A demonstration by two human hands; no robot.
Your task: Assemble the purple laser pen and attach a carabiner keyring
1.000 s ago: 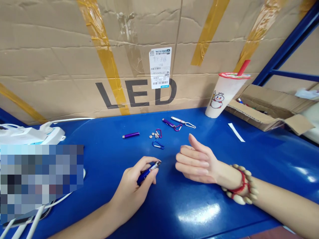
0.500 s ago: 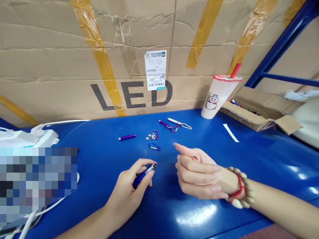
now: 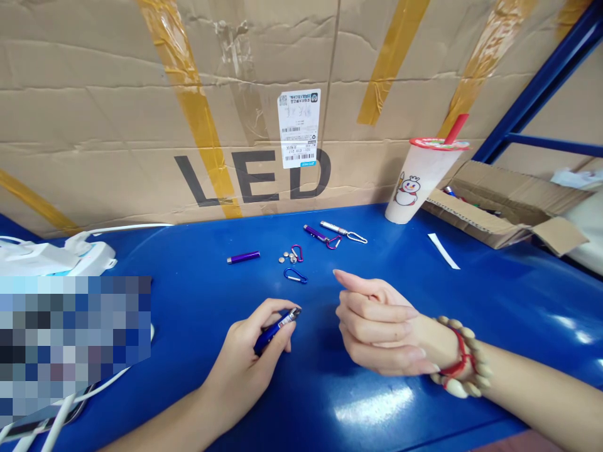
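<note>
Head view showed your left hand pinching a blue mini flashlight just above the blue table, while your right hand, fingers loosely curled and empty, hovered beside it.

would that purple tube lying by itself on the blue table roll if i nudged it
Probably. The purple tube is a smooth round cylinder lying on its side with no clip on it, so a sideways nudge would likely roll it. The blue table looks glossy, so it may also slide. It looks small, rigid and probably light.
</note>
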